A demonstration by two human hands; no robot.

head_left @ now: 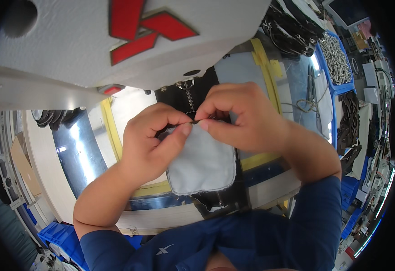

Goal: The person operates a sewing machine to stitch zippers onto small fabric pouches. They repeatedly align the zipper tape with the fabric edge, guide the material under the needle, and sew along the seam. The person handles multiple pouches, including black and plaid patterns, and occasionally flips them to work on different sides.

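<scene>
My left hand (154,137) and my right hand (242,117) meet in the middle, thumbs and forefingers pinched close together. Between them they grip the top edge of a light grey fabric piece (202,162) with rounded lower corners and a stitched rim. Beneath it lies a black strip of material (215,83), showing above and below the grey piece. A line of pale stitching and a metal D-ring (186,84) show on the strip's upper part. What exactly lies between the fingertips is too small to make out.
A large white sewing machine head (80,45) with a red emblem overhangs the work. Yellow tape (265,67) edges the table plate. At the right, a blue bin (335,58) holds metal hardware, beside black straps (292,27). Tweezers (311,74) lie nearby.
</scene>
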